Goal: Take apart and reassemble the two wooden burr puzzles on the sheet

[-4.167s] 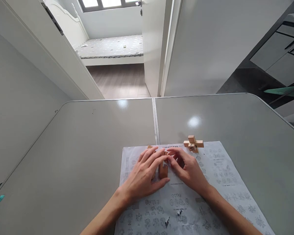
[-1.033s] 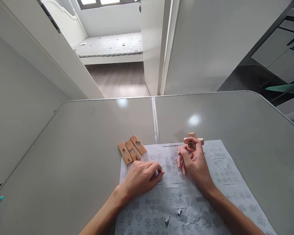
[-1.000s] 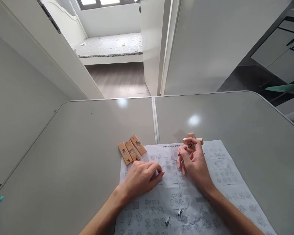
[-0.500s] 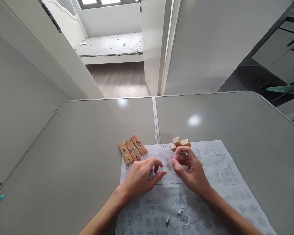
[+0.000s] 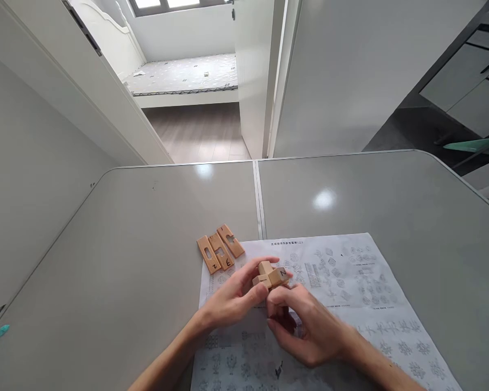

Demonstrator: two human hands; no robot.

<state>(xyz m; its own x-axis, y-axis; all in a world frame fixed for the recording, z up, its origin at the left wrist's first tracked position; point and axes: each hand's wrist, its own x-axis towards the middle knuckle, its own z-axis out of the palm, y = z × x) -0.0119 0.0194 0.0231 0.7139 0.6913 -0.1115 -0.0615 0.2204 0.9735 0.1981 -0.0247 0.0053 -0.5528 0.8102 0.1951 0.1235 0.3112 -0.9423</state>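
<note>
A small wooden burr puzzle (image 5: 271, 275) of crossed, numbered blocks is held above the printed sheet (image 5: 346, 271). My left hand (image 5: 238, 293) grips it from the left, thumb on the near side and fingers behind. My right hand (image 5: 305, 320) is closed with curled fingers against the puzzle's lower near side; its fingertips are partly hidden, as is the puzzle's underside. Left of the hands lie three flat wooden pieces with cut-outs: a slotted piece (image 5: 208, 254) marked 2, a notched piece (image 5: 221, 251) beside it, and another notched piece (image 5: 230, 240) at the right.
The sheet, printed with small diagrams and torn near its lower middle, covers the table's near part. The grey table (image 5: 146, 244) has a seam (image 5: 259, 201) down its middle. Beyond its far edge are a doorway with an open door (image 5: 255, 70) and a bed (image 5: 183, 76).
My right hand has brought the puzzle left and nearer, turning it so different numbers show. My left hand, empty before, has closed on it. The flat pieces have not moved.
</note>
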